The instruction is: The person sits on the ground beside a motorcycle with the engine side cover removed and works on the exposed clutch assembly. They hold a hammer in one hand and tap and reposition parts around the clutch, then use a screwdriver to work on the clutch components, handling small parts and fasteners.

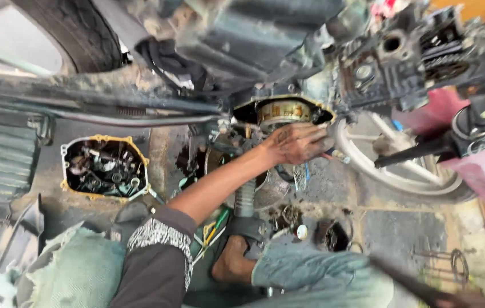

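A motorbike is opened up here, and the person's left hand (298,142) is right in at the side of the engine. It is dirty with grease and rests just under the round brass-coloured part (283,111) that sits in the open hole with the yellow edge. The back of the hand faces up and the fingers point toward the white wheel (368,165), almost touching its rim. I cannot tell if the fingers hold anything, because they curl away on the far side. I see no right hand; the brown shape low down by the blue jeans looks like a bare foot (232,263).

I think this is the part where the hand feels about inside the open engine side. Thin blue wires (306,171) hang just below the hand, so any move there needs slow, careful fingers.

On the floor to the left lies an engine cover (105,168) with a yellow edge, its inside facing up, well away from the hand
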